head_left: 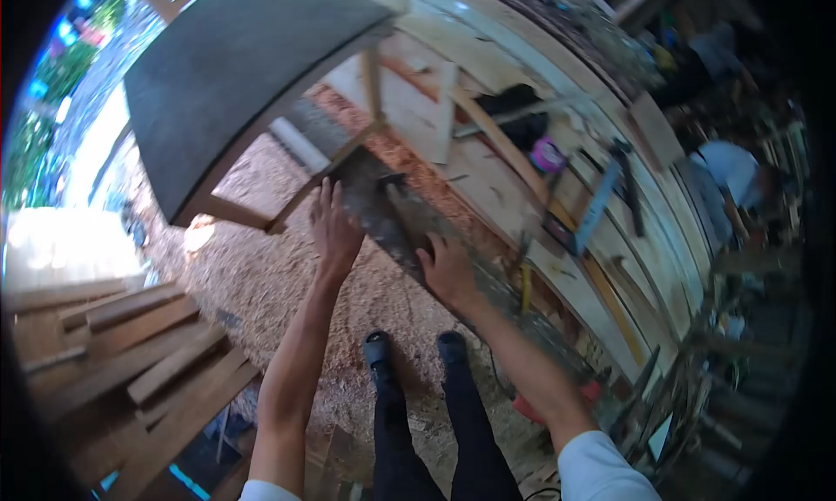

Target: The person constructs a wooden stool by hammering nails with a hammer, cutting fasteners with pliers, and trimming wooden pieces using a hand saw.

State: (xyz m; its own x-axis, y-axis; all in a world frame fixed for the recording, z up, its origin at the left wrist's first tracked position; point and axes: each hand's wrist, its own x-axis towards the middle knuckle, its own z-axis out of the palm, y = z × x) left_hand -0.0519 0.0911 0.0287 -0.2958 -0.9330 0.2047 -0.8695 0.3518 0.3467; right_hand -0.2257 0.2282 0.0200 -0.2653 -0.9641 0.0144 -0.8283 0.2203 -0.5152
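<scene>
Near the centre, my left hand [335, 226] has its fingers stretched out at the lower wooden rail [348, 142] of a frame with a dark grey panel [235, 83] on top. No object shows in its grasp. My right hand [449, 270] rests at the edge of a long dark plank [392, 213], thumb and fingers apart. A small dark tool [392, 179] lies on that plank, just beyond my right hand.
On the workbench [488, 187] at the right lie a pink roll [547, 155], a blue level [597, 206] and a black cloth [514, 109]. Stacked boards [148, 353] stand lower left. Wood shavings [261, 283] cover the floor. A person [730, 174] bends over at the far right.
</scene>
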